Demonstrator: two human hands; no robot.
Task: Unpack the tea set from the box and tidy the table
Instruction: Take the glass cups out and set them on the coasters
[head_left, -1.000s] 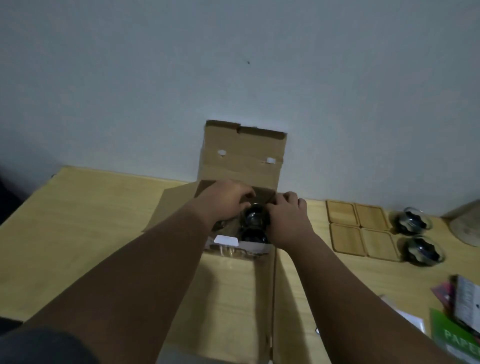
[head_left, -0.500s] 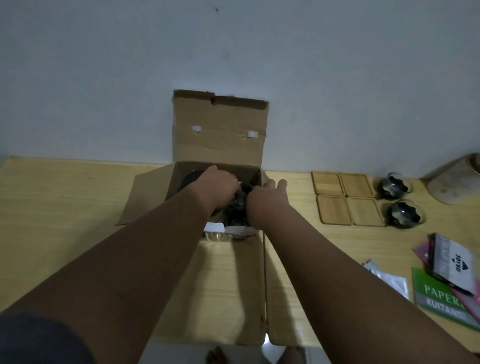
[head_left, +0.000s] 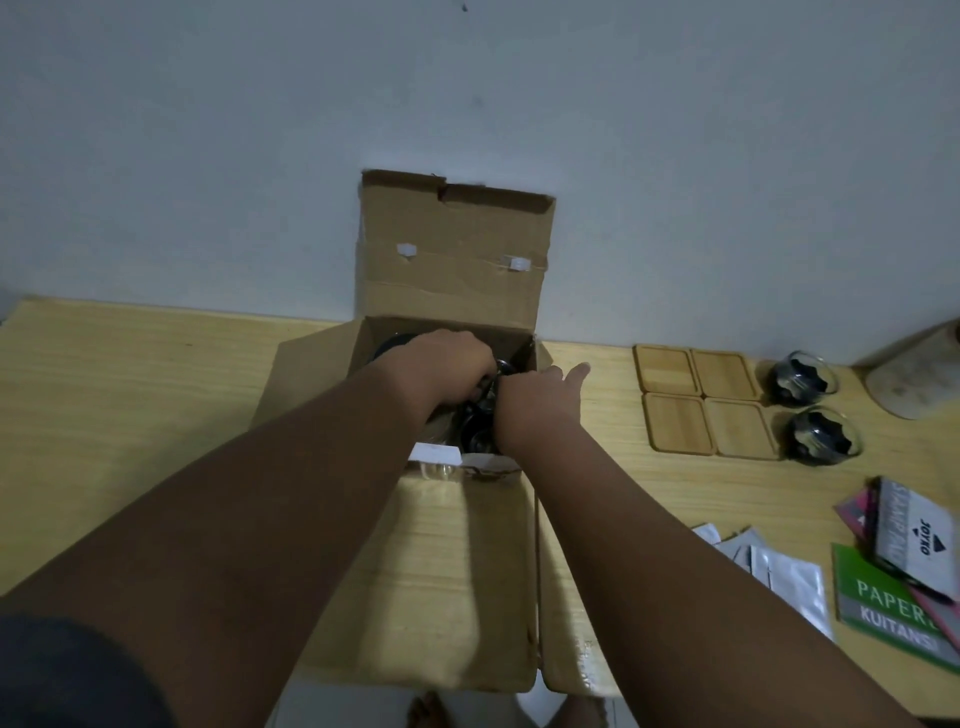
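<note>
We work at a wooden surface (head_left: 130, 405) set against a plain wall. The cardboard box (head_left: 452, 270) stands at centre, its rear flap upright at 12 o'clock and its near flap laid flat toward us at 6 o'clock. At 3 o'clock from the box lie four wooden coasters (head_left: 698, 402) in a square, then two glass cups (head_left: 810, 405) with dark filling. Loose paper packets (head_left: 904, 566) lie at 4 o'clock.

Our left hand (head_left: 447, 364) reaches down into the box, fingers curled around a dark glass piece (head_left: 475, 428) of the tea set; how firmly they grip, we cannot tell, as the knuckles hide the contact. Our right hand (head_left: 535, 402) rests at the box's right wall, fingers extended and holding nothing that we can see.

The glass piece sits directly beneath and between both hands, nearer the left. Its long axis cannot be determined. We judge that the next move is a straight lift toward 12 o'clock, clear of the walls.
</note>
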